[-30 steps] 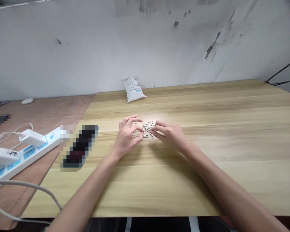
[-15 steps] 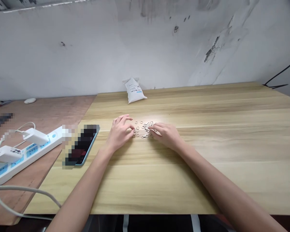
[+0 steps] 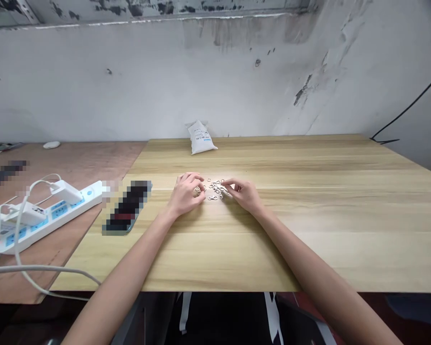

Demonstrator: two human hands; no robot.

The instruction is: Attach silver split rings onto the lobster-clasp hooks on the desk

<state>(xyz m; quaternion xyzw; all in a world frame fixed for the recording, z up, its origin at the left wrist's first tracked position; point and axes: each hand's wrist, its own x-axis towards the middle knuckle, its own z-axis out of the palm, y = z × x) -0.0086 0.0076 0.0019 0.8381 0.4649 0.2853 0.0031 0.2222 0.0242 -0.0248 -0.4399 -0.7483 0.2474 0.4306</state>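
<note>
A loose pile of small silver swivel clasps (image 3: pixel 217 188) lies on the wooden table, and one clasp (image 3: pixel 212 198) rests apart at its near side. Thin metal rings (image 3: pixel 197 191) show in the gap between the thumb and fingers of my left hand (image 3: pixel 187 194). That hand is open and curved over them at the left of the pile. From the right, my right hand (image 3: pixel 247 194) reaches to the pile's edge with thumb and index fingertips close together. Whatever they pinch is too small to make out. Another ring (image 3: pixel 209 180) lies behind the clasps.
A white labelled packet (image 3: pixel 201 138) stands near the wall. On the left are a phone (image 3: pixel 129 208), partly blurred, and a white power strip (image 3: pixel 57 213) with chargers and cables. One cable (image 3: pixel 57 270) runs across the table's left corner beside my left forearm.
The view has tilted up, showing more of the wall. My left hand has moved inward over the rings, hiding some of them. My right fingertips have drawn back slightly from the clasps.
</note>
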